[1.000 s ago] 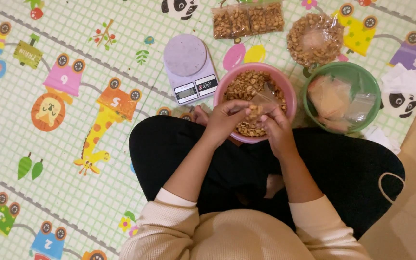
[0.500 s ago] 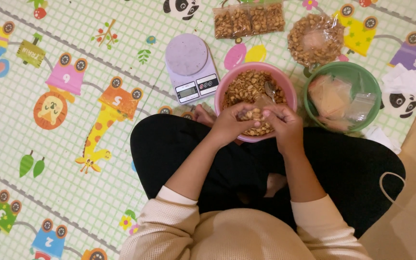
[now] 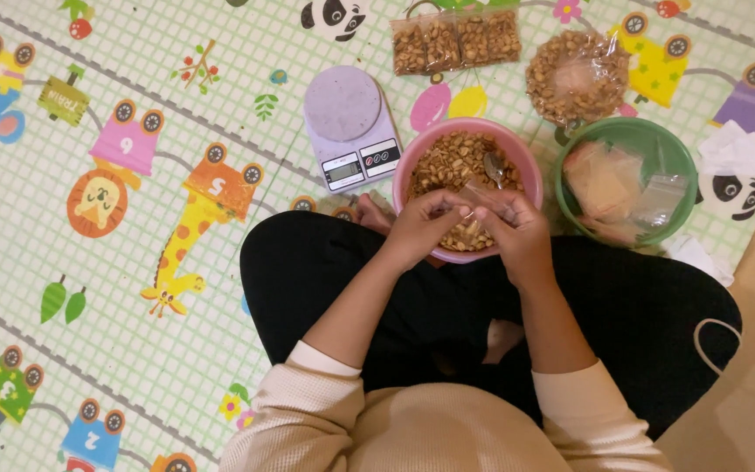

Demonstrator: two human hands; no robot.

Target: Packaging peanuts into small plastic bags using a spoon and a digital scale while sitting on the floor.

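Left hand (image 3: 421, 229) and right hand (image 3: 510, 229) cover the pink bowl (image 3: 517, 157)'s near rim; whatever they pinch is too small to tell. Panda print (image 3: 334, 16) cut off at the mat's top edge.

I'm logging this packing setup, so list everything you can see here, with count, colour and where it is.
Pink bowl: one, holding tan nuts, in front of the knees.
Spoon: one, metal, in the pink bowl.
Small clear bag: one, between both hands over the pink bowl.
Kitchen scale: one, pale lilac, left of the pink bowl.
Green bowl: one, holding clear bags, right of the pink bowl.
Filled nut packets: about three, clear, top centre.
Large nut bag: one, clear, above the green bowl.
Play mat: one, pale green with animal pictures.
Left hand: on the bag.
Right hand: on the bag.
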